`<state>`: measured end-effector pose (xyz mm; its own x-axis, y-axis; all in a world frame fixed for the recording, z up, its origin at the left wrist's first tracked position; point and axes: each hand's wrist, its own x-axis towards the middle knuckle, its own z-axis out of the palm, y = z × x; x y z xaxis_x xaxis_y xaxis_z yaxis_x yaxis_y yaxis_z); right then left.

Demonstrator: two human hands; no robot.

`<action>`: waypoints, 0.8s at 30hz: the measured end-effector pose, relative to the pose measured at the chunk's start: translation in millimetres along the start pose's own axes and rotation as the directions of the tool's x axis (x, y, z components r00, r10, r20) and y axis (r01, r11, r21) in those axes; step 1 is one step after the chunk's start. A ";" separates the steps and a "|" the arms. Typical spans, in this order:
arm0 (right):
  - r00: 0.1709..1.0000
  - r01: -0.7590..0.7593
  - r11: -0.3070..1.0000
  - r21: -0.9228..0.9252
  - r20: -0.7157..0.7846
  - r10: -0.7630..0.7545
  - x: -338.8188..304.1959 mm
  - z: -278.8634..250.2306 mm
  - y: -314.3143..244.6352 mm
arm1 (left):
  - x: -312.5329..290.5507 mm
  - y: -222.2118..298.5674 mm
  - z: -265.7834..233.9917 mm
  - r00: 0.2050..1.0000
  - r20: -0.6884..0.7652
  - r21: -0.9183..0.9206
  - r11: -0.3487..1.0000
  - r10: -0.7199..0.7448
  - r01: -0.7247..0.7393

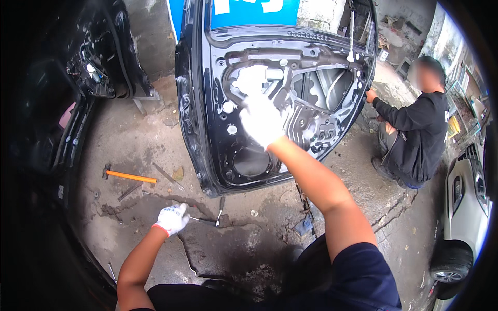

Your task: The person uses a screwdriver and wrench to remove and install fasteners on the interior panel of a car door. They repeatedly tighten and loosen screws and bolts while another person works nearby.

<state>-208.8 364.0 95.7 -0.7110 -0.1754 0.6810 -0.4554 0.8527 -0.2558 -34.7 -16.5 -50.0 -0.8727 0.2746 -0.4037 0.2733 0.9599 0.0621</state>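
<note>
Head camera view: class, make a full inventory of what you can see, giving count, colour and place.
Car door: 1, black, centre
Hand tool: one or two, black and silver, lower centre
Hammer: 1, orange handle, ground at left
Thin metal bars: at least 2, grey, near hammer
Blue scrap: 1, blue, ground below door
Sign: 1, blue and white, behind door
Car bodywork: count unclear, black, left
Crouching person: 1, black top, right
Car: 1, white, right edge
Ground: 1, grey-brown, throughout
Left hand: 1, white glove, beside hand tool
Right hand: 1, white glove, before door panel
Forearms: 2, bare, lower half
</note>
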 end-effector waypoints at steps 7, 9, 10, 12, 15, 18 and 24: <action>0.990 -0.111 0.967 -0.231 0.063 0.129 55.5 -1.1 39.8 | -92.6 91.6 -121.6 0.976 0.215 -0.178 0.984 0.035 0.004; 0.975 -0.132 0.957 -0.256 0.140 0.172 66.0 4.5 43.0 | -115.2 117.0 -138.5 0.962 0.265 -0.250 0.968 0.064 0.005; 0.964 -0.187 0.959 -0.213 0.148 0.221 72.0 6.8 43.7 | -123.6 127.9 -143.4 0.964 0.256 -0.248 0.969 0.078 -0.013; 0.950 -0.230 0.958 -0.172 0.175 0.259 82.1 10.1 44.6 | -131.4 143.0 -148.2 0.961 0.265 -0.240 0.971 0.076 -0.010; 0.942 -0.192 0.968 -0.161 0.246 0.228 90.5 14.6 42.0 | -130.3 151.5 -147.4 0.944 0.327 -0.215 0.976 0.032 0.042; 0.946 -0.167 0.966 -0.199 0.244 0.214 94.7 18.2 37.3 | -122.1 149.2 -144.8 0.922 0.387 -0.152 0.985 -0.018 0.083; 0.974 -0.070 0.949 -0.308 0.183 0.131 97.5 16.6 37.2 | -112.7 138.1 -138.7 0.945 0.326 -0.184 0.982 0.028 0.034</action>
<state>-303.9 370.4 141.2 -0.8505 -0.1494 0.5043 -0.2177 0.9728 -0.0788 45.3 92.9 130.6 -0.6849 0.2685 -0.6774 0.1647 0.9626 0.2150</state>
